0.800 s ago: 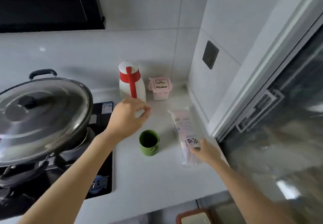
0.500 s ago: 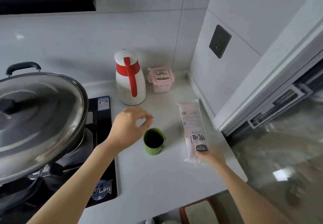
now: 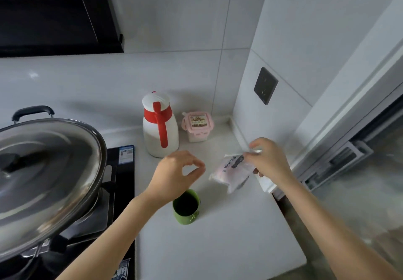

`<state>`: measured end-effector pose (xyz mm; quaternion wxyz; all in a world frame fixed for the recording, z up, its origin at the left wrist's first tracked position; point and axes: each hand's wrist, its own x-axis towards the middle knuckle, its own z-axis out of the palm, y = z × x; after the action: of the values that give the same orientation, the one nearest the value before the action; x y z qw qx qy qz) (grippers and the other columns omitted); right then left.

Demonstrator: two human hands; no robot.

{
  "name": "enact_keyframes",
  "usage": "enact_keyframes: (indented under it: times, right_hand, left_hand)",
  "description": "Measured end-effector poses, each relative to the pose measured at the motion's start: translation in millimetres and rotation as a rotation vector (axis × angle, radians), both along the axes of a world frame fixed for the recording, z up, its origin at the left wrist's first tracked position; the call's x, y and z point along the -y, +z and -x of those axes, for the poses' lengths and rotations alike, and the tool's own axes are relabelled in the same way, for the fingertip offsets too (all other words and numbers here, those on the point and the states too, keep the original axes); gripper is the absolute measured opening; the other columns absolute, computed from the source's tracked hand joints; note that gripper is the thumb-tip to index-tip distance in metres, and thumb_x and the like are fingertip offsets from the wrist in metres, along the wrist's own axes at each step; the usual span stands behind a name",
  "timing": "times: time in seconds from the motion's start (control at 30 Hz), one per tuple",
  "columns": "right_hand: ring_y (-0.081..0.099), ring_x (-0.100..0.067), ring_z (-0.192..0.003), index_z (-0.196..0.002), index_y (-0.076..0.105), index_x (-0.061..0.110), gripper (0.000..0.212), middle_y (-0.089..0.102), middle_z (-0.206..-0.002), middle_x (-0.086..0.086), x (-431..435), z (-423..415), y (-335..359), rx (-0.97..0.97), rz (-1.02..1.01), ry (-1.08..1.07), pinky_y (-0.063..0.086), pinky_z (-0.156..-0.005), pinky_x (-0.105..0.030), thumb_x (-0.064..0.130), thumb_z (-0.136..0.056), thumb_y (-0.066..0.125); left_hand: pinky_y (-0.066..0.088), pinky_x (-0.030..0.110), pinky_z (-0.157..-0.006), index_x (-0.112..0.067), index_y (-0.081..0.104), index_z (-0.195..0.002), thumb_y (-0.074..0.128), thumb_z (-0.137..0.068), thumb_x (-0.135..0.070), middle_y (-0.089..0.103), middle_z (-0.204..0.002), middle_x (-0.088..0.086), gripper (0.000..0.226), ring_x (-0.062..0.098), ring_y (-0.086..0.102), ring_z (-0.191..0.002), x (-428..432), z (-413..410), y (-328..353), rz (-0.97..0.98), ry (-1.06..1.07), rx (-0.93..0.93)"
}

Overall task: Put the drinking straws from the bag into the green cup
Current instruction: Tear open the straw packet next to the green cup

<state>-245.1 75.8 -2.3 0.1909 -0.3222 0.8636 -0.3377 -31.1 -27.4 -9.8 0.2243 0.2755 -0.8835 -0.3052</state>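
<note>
The big domed stainless-steel wok lid point(image 3: 43, 177) with its black handle sits on the black gas hob point(image 3: 122, 183), well off to the left of both hands. The pale grey stone worktop point(image 3: 218, 247) carries the rest. A white insulated jug with a red band and lever point(image 3: 160, 127) stands beyond the left hand point(image 3: 174, 175), and a small pink clip-lid box point(image 3: 198, 125) stands just beside the jug.

The right hand point(image 3: 269, 162) has the soft pink-and-white plastic bag of drinking straws point(image 3: 233, 171) lifted off the worktop, its grip closed on the bag's upper end, so the pack hangs tilted down towards the left hand. The left hand hovers empty, thumb and forefinger curled in a loose ring with a gap between the tips, near the bag but apart from it. The small green cup point(image 3: 186, 206) stands upright and dark inside, directly below the left wrist; no straw shows in it.

Risks, as I judge them: the bag looks limp, so tearing or tipping it could spill straws over the worktop. The left forearm hangs so close over the cup that a careless drop could knock it over. Whether the bag is open, I cannot tell.
</note>
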Motion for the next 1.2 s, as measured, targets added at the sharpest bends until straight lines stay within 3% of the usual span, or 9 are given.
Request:
enact_keyframes:
  times: [0.1, 0.2, 0.37, 0.5, 0.6, 0.8, 1.0, 1.1, 1.2]
  right_hand:
    - [0.050, -0.010, -0.028, -0.079, 0.064, 0.011, 0.005, 0.058, -0.054, -0.003, 7, -3, 34, -0.020, -0.097, 0.107, 0.036, -0.033, -0.017, 0.011, -0.074, 0.061]
    - [0.047, -0.016, -0.028, -0.077, 0.068, 0.008, 0.012, 0.057, -0.043, -0.004, 14, -10, 51, -0.073, -0.263, 0.222, 0.038, -0.034, -0.016, 0.006, -0.073, 0.056]
    - [0.046, -0.017, -0.030, -0.081, 0.067, -0.006, 0.019, 0.060, -0.051, -0.011, 24, -25, 54, -0.002, -0.459, 0.376, 0.040, -0.040, -0.019, 0.006, -0.076, 0.054]
    - [0.043, -0.015, -0.029, -0.077, 0.060, -0.003, 0.014, 0.057, -0.051, -0.012, 24, -42, 46, 0.126, -0.512, 0.458, 0.035, -0.034, -0.016, 0.005, -0.083, 0.050]
    - [0.046, -0.016, -0.034, -0.078, 0.056, -0.001, 0.017, 0.060, -0.055, -0.014, 19, -55, 37, 0.271, -0.486, 0.507, 0.037, -0.034, -0.019, 0.011, -0.089, 0.051]
    - [0.063, -0.018, -0.050, -0.094, 0.053, 0.012, 0.038, 0.069, -0.067, -0.011, 12, -85, 40, 0.473, -0.294, 0.590, 0.052, -0.048, -0.027, 0.050, -0.089, 0.051]
    - [0.065, -0.022, -0.053, -0.083, 0.062, -0.004, 0.048, 0.070, -0.067, -0.013, 13, -122, 35, 0.454, -0.153, 0.644, 0.053, -0.047, -0.027, 0.044, -0.088, 0.057]
    - [0.062, -0.019, -0.049, -0.076, 0.065, 0.000, 0.044, 0.068, -0.063, -0.011, 19, -138, 32, 0.509, -0.172, 0.701, 0.051, -0.044, -0.025, 0.041, -0.089, 0.057]
    - [0.059, -0.016, -0.045, -0.077, 0.065, 0.000, 0.039, 0.064, -0.060, -0.010, 28, -148, 29, 0.482, -0.207, 0.732, 0.045, -0.040, -0.021, 0.033, -0.092, 0.054]
  left_hand:
    - [0.045, 0.010, -0.074, -0.019, 0.076, -0.093, 0.069, -0.084, -0.028, 0.070, -0.092, -0.008, 0.014, 0.007, 0.061, -0.086, -14, 18, 23, -0.064, -0.051, -0.047]
    - [0.052, 0.019, -0.076, -0.020, 0.075, -0.091, 0.070, -0.082, -0.032, 0.064, -0.086, -0.015, 0.016, 0.006, 0.063, -0.085, -29, 30, 38, -0.208, -0.093, -0.037]
    - [0.052, 0.025, -0.070, -0.011, 0.071, -0.079, 0.072, -0.079, -0.034, 0.070, -0.078, 0.000, 0.023, 0.008, 0.060, -0.067, -48, 33, 45, -0.303, -0.094, 0.164]
    - [0.047, 0.011, -0.052, -0.018, 0.064, -0.069, 0.066, -0.081, -0.020, 0.063, -0.060, -0.006, 0.012, 0.004, 0.057, -0.046, -51, 18, 44, -0.411, -0.075, 0.290]
    - [0.047, 0.013, -0.051, -0.015, 0.066, -0.069, 0.063, -0.079, -0.014, 0.065, -0.062, -0.003, 0.010, 0.009, 0.059, -0.051, -51, -4, 43, -0.399, -0.042, 0.365]
    - [0.054, 0.020, -0.060, -0.017, 0.067, -0.060, 0.068, -0.076, -0.010, 0.068, -0.060, -0.002, 0.017, 0.008, 0.063, -0.052, -40, -47, 48, -0.461, 0.091, 0.409]
    - [0.057, 0.023, -0.057, -0.010, 0.068, -0.059, 0.070, -0.074, -0.003, 0.070, -0.057, 0.005, 0.017, 0.012, 0.066, -0.049, -38, -72, 48, -0.550, 0.295, 0.284]
    - [0.049, 0.015, -0.052, -0.012, 0.066, -0.052, 0.069, -0.072, -0.005, 0.070, -0.053, 0.009, 0.021, 0.009, 0.062, -0.044, -43, -79, 45, -0.478, 0.368, 0.271]
    - [0.047, 0.017, -0.052, -0.019, 0.059, -0.044, 0.067, -0.070, -0.007, 0.065, -0.046, 0.005, 0.030, 0.007, 0.054, -0.040, -46, -85, 42, -0.398, 0.431, 0.244]
